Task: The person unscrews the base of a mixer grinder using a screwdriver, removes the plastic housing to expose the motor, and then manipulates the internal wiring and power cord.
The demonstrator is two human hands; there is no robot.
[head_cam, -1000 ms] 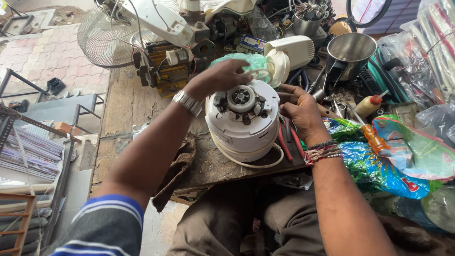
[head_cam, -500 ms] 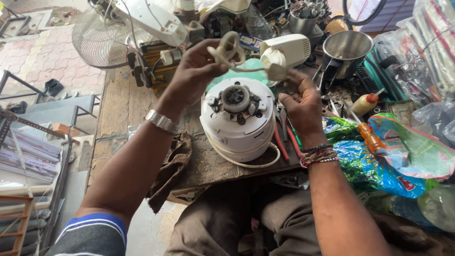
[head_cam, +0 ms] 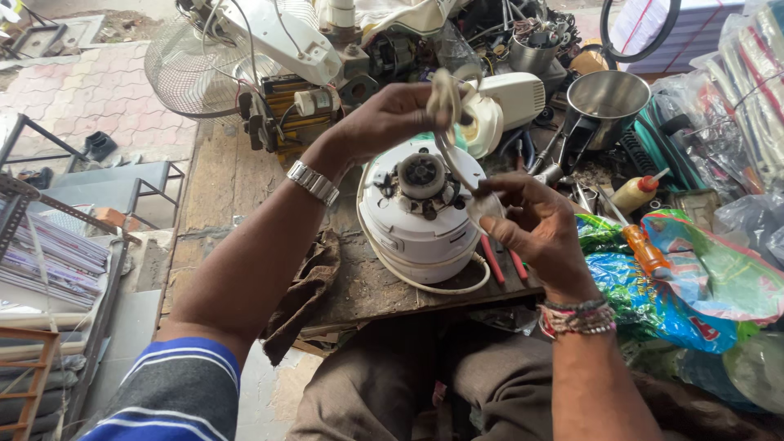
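Left hand: closed on upper end of pale cloth strip. Right hand: fingers pinched on strip's lower end. White round motor housing: on wooden surface, directly beneath both hands. Steel cup: beyond right hand.

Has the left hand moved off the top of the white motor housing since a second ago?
Yes. The left hand has lifted off the white motor housing and now holds a pale strip above it, toward the bench's far side.
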